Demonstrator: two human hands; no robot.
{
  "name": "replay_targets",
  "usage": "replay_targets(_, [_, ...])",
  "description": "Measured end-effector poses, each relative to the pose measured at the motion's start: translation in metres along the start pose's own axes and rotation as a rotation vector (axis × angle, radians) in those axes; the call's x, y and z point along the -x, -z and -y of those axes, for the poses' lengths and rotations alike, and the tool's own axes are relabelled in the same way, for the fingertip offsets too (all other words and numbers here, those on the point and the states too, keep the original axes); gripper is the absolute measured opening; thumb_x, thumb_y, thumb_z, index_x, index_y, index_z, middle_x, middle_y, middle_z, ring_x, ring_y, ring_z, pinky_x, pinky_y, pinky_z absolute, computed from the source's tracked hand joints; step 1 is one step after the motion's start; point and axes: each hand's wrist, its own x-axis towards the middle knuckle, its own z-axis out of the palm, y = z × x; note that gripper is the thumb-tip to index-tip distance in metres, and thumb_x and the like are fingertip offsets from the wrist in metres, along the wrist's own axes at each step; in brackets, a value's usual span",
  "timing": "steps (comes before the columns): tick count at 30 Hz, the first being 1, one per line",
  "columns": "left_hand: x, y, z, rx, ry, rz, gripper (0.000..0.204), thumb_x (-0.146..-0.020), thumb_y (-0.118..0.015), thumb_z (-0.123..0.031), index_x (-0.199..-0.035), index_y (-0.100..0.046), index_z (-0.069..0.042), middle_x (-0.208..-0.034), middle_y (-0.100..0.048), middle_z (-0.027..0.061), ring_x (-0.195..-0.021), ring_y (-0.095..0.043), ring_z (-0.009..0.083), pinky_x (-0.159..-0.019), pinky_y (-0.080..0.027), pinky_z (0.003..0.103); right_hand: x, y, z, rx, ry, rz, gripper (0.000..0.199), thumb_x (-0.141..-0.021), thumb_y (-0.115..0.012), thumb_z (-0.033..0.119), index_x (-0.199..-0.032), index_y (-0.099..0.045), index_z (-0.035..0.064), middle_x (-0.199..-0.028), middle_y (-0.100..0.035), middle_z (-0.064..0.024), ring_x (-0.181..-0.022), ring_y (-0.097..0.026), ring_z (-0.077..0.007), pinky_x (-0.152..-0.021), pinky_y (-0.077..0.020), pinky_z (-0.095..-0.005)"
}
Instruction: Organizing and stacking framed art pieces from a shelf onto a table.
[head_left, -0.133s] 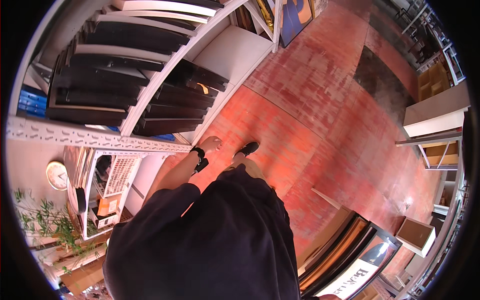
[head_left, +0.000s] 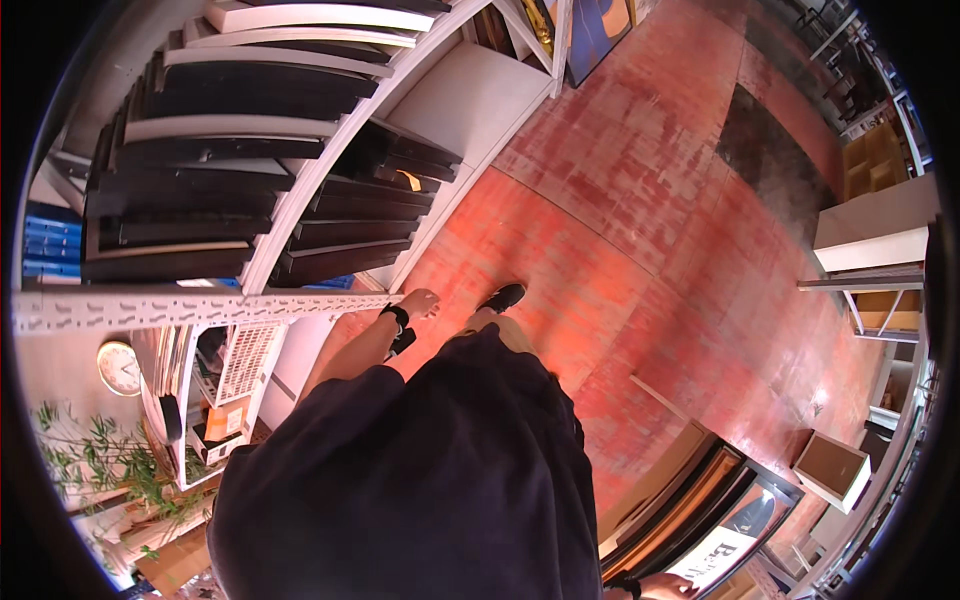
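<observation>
My left hand (head_left: 419, 303), with a black band at its wrist, hangs beside the lower corner of a white metal rack (head_left: 200, 308). Its fingers are loosely bent and a little apart, with nothing in them. At the bottom edge my right hand (head_left: 668, 586) shows in part, also banded at the wrist. Its fingers look loosely stretched and overlap the picture of a framed print (head_left: 708, 556); whether they touch it I cannot tell. One black shoe (head_left: 503, 296) stands on the red floor (head_left: 560, 240).
Dark flat panels (head_left: 190, 195) fill the left rack's shelves. Below are a round clock (head_left: 119, 368), a white wire basket (head_left: 250, 357) and a leafy plant (head_left: 100, 450). More frames (head_left: 690, 495) lean at lower right, near a box-shaped piece (head_left: 832, 470). Shelving (head_left: 870, 285) lines the right side.
My right hand has come further into view at the bottom edge. My left hand sits slightly lower in the picture. The left rack and its surroundings have shifted a little as the view moved.
</observation>
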Motion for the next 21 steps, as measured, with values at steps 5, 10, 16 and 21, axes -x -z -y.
replay_targets(5, [-0.012,0.059,0.069,0.268,0.243,0.040,0.033,-0.094,-0.045,-0.029,-0.111,-0.056,-0.003,-0.097,-0.064,0.0138,-0.078,-0.063,0.0234,-0.069,-0.053,0.036,0.071,-0.061,0.021,0.116,0.229,0.285,0.026,-0.095,-0.047,0.015,-0.108,-0.054,-0.0069,-0.106,-0.056,-0.0218,-0.096,-0.056,-0.0345,-0.084,-0.0469,-0.0421])
replay_targets(10, [-0.028,0.106,0.075,0.208,0.090,0.067,0.058,-0.095,-0.034,-0.048,-0.121,-0.050,0.000,-0.115,-0.058,0.0212,-0.099,-0.060,0.0352,-0.085,-0.049,0.044,0.176,-0.088,0.016,0.065,0.139,0.583,0.027,-0.095,-0.048,0.016,-0.110,-0.055,-0.0054,-0.108,-0.056,-0.0202,-0.096,-0.057,-0.0311,-0.083,-0.0481,-0.0390])
replay_targets(16, [-0.035,0.103,-0.033,0.074,0.098,-0.050,0.041,-0.092,-0.050,-0.035,-0.112,-0.054,0.000,-0.100,-0.063,0.0145,-0.088,-0.063,0.0227,-0.074,-0.051,0.033,0.218,-0.081,0.015,0.169,-0.163,0.794,0.029,-0.093,-0.048,0.014,-0.114,-0.052,-0.0060,-0.107,-0.058,-0.0229,-0.094,-0.060,-0.0303,-0.083,-0.0498,-0.0375])
replay_targets(21, [-0.040,0.094,-0.068,0.160,0.043,-0.061,0.033,-0.093,-0.050,-0.027,-0.114,-0.054,-0.001,-0.102,-0.064,0.0135,-0.087,-0.063,0.0207,-0.077,-0.051,0.032,0.208,-0.063,0.002,0.182,-0.221,0.943,0.030,-0.093,-0.048,0.014,-0.115,-0.052,-0.0060,-0.107,-0.058,-0.0230,-0.094,-0.061,-0.0302,-0.084,-0.0500,-0.0372])
